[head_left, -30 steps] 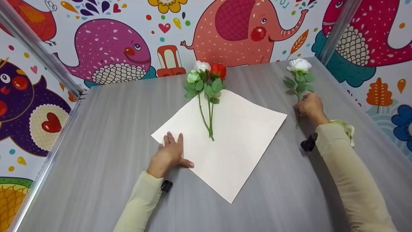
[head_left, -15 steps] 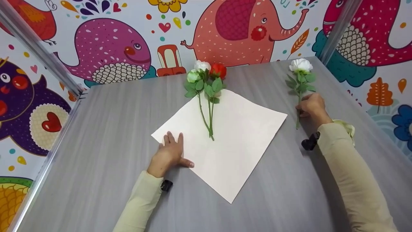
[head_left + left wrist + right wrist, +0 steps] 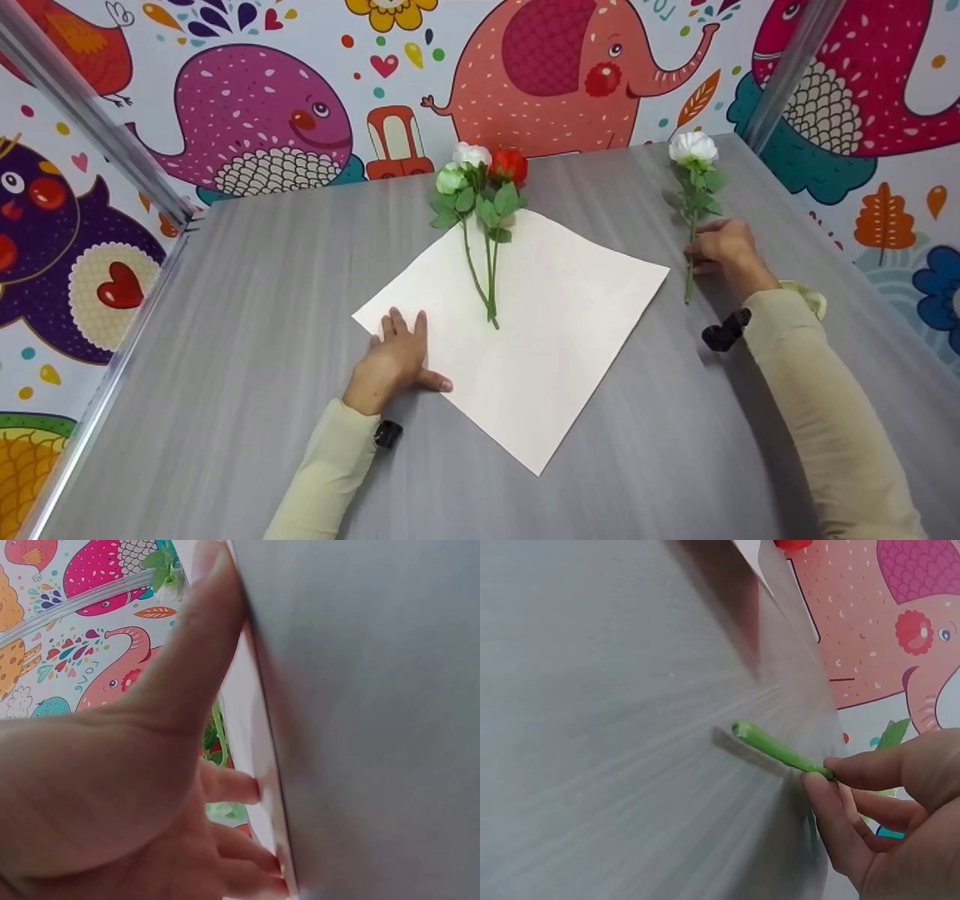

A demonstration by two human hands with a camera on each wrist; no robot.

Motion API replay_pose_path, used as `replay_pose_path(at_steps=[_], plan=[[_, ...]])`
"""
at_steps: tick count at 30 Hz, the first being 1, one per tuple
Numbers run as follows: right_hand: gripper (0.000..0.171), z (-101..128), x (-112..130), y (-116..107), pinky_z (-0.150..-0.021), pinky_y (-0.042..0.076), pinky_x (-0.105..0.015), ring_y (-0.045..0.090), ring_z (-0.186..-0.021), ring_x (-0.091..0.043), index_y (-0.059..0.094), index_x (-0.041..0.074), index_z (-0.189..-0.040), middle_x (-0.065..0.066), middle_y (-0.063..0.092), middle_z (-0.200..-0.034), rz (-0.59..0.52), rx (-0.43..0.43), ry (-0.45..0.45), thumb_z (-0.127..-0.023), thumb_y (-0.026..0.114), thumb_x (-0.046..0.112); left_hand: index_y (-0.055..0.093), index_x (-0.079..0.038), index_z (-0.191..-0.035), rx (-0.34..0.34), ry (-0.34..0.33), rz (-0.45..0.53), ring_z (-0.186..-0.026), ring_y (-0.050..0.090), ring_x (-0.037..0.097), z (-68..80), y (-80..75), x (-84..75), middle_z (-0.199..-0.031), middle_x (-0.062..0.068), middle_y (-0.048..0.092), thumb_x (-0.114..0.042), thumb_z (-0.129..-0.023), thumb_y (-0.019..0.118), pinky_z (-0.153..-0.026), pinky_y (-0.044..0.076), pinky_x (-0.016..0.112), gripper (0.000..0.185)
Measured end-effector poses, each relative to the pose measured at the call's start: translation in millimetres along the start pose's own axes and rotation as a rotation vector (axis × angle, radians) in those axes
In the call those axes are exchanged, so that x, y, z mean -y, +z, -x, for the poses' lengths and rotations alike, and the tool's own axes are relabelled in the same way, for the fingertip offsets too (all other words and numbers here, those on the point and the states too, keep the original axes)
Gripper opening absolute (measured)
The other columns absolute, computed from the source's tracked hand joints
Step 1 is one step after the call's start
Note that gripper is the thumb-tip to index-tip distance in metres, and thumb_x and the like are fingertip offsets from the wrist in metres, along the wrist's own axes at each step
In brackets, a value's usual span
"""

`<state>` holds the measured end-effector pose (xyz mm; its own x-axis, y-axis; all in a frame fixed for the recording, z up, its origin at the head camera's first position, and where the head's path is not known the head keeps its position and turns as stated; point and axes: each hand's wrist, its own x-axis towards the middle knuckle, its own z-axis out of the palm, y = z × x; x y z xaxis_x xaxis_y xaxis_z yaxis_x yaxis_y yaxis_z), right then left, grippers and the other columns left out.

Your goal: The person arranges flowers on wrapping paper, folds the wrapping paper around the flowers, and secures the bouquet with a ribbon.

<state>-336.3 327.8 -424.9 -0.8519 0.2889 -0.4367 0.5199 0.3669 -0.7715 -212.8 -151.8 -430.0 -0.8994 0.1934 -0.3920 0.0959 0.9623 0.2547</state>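
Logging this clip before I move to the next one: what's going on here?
A person is working at a grey table with artificial flowers and a sheet of pale paper. The left hand rests flat on the paper's near-left corner. Three flowers, two white and one red, lie with their stems on the paper and their heads past its far corner. The right hand pinches the stem of a single white flower off to the right of the paper.
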Motion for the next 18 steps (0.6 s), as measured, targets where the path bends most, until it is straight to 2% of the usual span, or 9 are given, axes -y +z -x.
replay_pose_path(at_steps=[5, 10, 14, 18], plan=[[0.058, 2, 2, 1, -0.066, 0.059, -0.028, 0.064, -0.072, -0.008, 0.044, 0.001, -0.147, -0.002, 0.061, -0.097, -0.001, -0.014, -0.042, -0.093, 0.066, 0.009, 0.014, 0.008, -0.156, 0.002, -0.002, 0.01, -0.149, 0.008, 0.059, 0.1, 0.1, -0.7, -0.156, 0.048, 0.003, -0.043, -0.073, 0.088, -0.117, 0.023, 0.067, 0.122], [0.058, 9, 10, 0, -0.072, 0.06, -0.031, 0.066, -0.079, -0.008, 0.045, 0.004, -0.147, -0.003, 0.064, -0.102, 0.004, -0.016, -0.059, -0.094, 0.066, 0.012, 0.014, 0.008, -0.156, 0.003, -0.004, 0.012, -0.149, 0.007, 0.059, 0.4, -0.3, -1.1, -0.155, 0.048, 0.003, -0.043, -0.074, 0.088, -0.117, 0.023, 0.067, 0.122], [0.059, 14, 17, 1, -0.075, 0.06, -0.029, 0.065, -0.082, -0.008, 0.044, 0.003, -0.148, -0.011, 0.061, -0.118, 0.024, -0.01, -0.081, -0.094, 0.066, 0.013, 0.014, 0.008, -0.156, 0.001, -0.002, 0.014, -0.149, 0.007, 0.059, 0.4, 0.1, -0.9, -0.155, 0.048, 0.002, -0.043, -0.074, 0.088, -0.117, 0.022, 0.067, 0.122], [0.06, 19, 24, 4, -0.073, 0.059, -0.025, 0.064, -0.096, -0.014, 0.042, 0.003, -0.15, -0.016, 0.056, -0.131, 0.013, -0.006, -0.109, -0.095, 0.065, 0.013, 0.014, 0.008, -0.156, 0.0, 0.003, 0.017, -0.149, 0.008, 0.059, 0.9, 0.1, -0.6, -0.155, 0.048, 0.003, -0.043, -0.073, 0.088, -0.117, 0.022, 0.067, 0.122]])
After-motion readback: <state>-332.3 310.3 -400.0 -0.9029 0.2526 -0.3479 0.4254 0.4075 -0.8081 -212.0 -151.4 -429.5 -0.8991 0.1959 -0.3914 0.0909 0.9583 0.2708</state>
